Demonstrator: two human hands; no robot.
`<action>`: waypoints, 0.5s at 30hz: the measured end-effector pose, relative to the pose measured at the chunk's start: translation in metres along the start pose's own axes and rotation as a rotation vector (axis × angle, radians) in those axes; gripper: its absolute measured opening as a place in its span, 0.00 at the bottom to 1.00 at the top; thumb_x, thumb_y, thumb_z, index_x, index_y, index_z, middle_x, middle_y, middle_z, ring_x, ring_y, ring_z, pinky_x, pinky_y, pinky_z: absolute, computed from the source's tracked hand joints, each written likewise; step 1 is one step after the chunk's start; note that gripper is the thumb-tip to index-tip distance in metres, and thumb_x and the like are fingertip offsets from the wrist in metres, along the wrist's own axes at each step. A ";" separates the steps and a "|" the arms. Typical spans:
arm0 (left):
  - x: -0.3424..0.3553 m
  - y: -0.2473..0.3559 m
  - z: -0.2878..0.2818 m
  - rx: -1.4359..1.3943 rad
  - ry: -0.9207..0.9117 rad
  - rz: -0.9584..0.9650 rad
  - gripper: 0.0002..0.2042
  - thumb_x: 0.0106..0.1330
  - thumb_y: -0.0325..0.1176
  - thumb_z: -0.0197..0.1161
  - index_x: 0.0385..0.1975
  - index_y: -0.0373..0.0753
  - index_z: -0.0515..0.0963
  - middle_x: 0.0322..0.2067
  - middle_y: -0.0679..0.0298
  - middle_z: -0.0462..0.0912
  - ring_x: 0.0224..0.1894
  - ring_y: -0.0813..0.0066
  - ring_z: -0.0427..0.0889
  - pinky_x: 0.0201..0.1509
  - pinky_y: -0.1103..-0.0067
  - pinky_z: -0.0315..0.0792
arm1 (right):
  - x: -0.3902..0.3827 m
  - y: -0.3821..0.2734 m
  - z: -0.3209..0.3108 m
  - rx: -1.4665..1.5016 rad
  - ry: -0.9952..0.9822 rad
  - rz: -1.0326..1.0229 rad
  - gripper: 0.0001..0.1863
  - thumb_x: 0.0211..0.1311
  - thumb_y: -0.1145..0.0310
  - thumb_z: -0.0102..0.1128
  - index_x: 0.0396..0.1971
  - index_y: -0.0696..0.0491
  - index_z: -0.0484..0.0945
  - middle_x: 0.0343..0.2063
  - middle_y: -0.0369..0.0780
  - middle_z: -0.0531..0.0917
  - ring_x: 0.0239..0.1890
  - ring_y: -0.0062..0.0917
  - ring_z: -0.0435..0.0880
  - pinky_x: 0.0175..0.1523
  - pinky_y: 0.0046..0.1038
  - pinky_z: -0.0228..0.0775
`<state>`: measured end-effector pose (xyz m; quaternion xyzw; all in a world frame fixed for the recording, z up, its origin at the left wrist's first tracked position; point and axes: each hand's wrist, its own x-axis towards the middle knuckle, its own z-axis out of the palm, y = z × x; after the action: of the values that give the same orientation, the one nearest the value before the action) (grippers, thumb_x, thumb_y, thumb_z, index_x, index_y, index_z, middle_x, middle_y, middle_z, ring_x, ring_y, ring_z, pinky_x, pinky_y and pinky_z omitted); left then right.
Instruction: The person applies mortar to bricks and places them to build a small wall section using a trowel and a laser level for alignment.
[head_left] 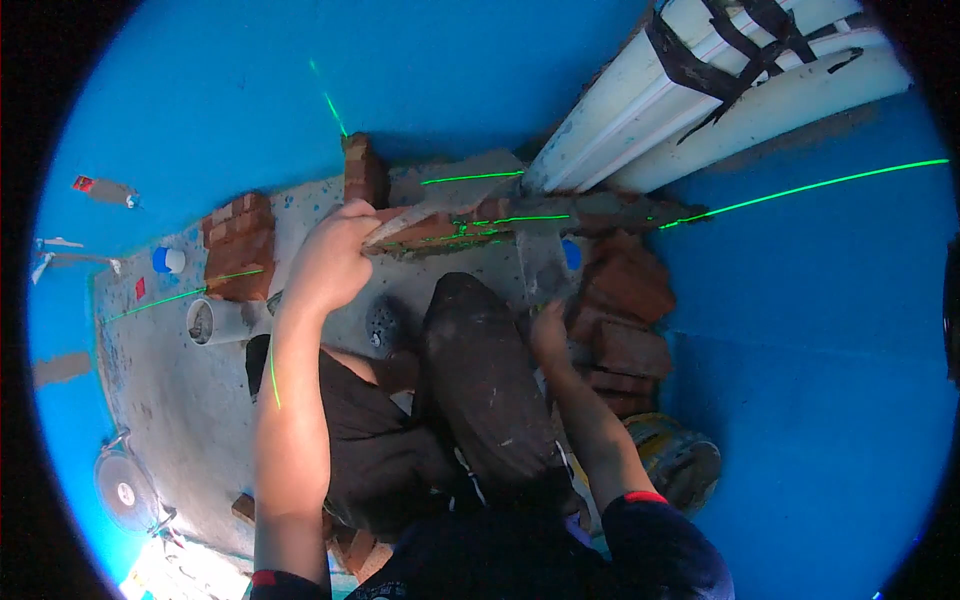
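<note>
My left hand is closed at the left end of a low row of mortar-smeared bricks, beside a pale, narrow strip lying diagonally over it; exactly what the fingers grip is unclear. Lower right, my right hand is closed on a trowel, its grey blade upright against the row's near side. Green laser lines run along the bricks and walls. Behind the row stands a short brick stack. Stacked red bricks lie just right of the trowel.
White pipes with black tape stand at upper right. Blue walls surround the concrete floor. On the left are bricks, a pipe stub and a round metal object. A drain sits centre; a dirty bucket is lower right.
</note>
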<state>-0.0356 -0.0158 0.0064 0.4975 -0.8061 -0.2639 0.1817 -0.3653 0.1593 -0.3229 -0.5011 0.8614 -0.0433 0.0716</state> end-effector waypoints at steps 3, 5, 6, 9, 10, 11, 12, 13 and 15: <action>-0.008 -0.005 -0.007 0.051 -0.002 -0.013 0.12 0.47 0.17 0.50 0.30 0.33 0.78 0.39 0.55 0.76 0.46 0.52 0.74 0.50 0.66 0.68 | -0.011 -0.034 -0.041 0.205 -0.269 0.034 0.27 0.61 0.78 0.44 0.61 0.68 0.53 0.59 0.60 0.63 0.49 0.52 0.76 0.51 0.40 0.72; -0.007 -0.002 -0.008 0.062 -0.022 -0.033 0.13 0.47 0.17 0.49 0.31 0.33 0.78 0.39 0.55 0.76 0.46 0.52 0.74 0.50 0.66 0.68 | -0.020 -0.020 -0.037 0.018 -0.199 -0.142 0.25 0.63 0.72 0.47 0.59 0.66 0.61 0.56 0.56 0.69 0.51 0.45 0.76 0.55 0.35 0.68; -0.006 0.000 -0.008 0.057 -0.022 -0.028 0.13 0.47 0.17 0.49 0.31 0.33 0.78 0.39 0.55 0.76 0.46 0.52 0.74 0.50 0.66 0.68 | -0.023 -0.013 -0.038 -0.078 -0.169 -0.228 0.24 0.63 0.70 0.49 0.58 0.65 0.64 0.55 0.54 0.71 0.52 0.41 0.76 0.58 0.33 0.66; -0.007 0.002 -0.009 0.045 -0.066 -0.067 0.15 0.45 0.14 0.48 0.34 0.29 0.76 0.43 0.53 0.75 0.49 0.50 0.72 0.52 0.67 0.67 | -0.033 -0.001 -0.037 -0.344 -0.129 -0.298 0.24 0.64 0.67 0.50 0.57 0.64 0.69 0.56 0.51 0.72 0.56 0.38 0.72 0.62 0.34 0.60; -0.008 0.001 -0.009 0.040 -0.050 -0.068 0.15 0.45 0.14 0.48 0.34 0.29 0.76 0.43 0.53 0.75 0.49 0.50 0.72 0.52 0.67 0.67 | -0.036 0.001 -0.035 -0.427 -0.130 -0.293 0.23 0.64 0.67 0.50 0.57 0.63 0.69 0.57 0.51 0.72 0.58 0.38 0.71 0.63 0.36 0.58; -0.009 0.000 -0.010 0.036 -0.032 -0.071 0.15 0.45 0.14 0.48 0.34 0.28 0.76 0.43 0.53 0.75 0.49 0.49 0.72 0.52 0.67 0.67 | -0.037 0.002 -0.033 -0.509 -0.131 -0.290 0.23 0.64 0.67 0.50 0.57 0.63 0.69 0.58 0.51 0.71 0.59 0.38 0.69 0.65 0.38 0.56; -0.007 0.001 -0.008 0.033 -0.036 -0.069 0.15 0.45 0.14 0.48 0.34 0.28 0.76 0.43 0.53 0.75 0.49 0.49 0.72 0.52 0.67 0.67 | -0.034 0.008 -0.030 -0.554 -0.132 -0.282 0.23 0.64 0.67 0.49 0.57 0.63 0.70 0.58 0.51 0.70 0.60 0.38 0.68 0.65 0.39 0.55; -0.006 0.001 -0.007 0.035 -0.028 -0.059 0.14 0.46 0.15 0.49 0.33 0.30 0.77 0.41 0.55 0.75 0.48 0.51 0.73 0.51 0.67 0.68 | -0.031 0.014 -0.026 -0.600 -0.133 -0.274 0.23 0.64 0.67 0.49 0.57 0.63 0.70 0.58 0.51 0.70 0.61 0.39 0.68 0.66 0.40 0.54; -0.004 0.000 -0.005 0.039 -0.022 -0.053 0.14 0.47 0.17 0.49 0.32 0.32 0.78 0.40 0.56 0.76 0.47 0.52 0.74 0.51 0.66 0.68 | -0.020 0.016 -0.024 -0.546 -0.139 -0.216 0.24 0.64 0.65 0.51 0.57 0.64 0.68 0.56 0.51 0.71 0.58 0.40 0.69 0.63 0.40 0.56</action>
<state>-0.0309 -0.0137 0.0106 0.5194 -0.7995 -0.2581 0.1560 -0.3734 0.1850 -0.2995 -0.5924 0.7758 0.2171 -0.0120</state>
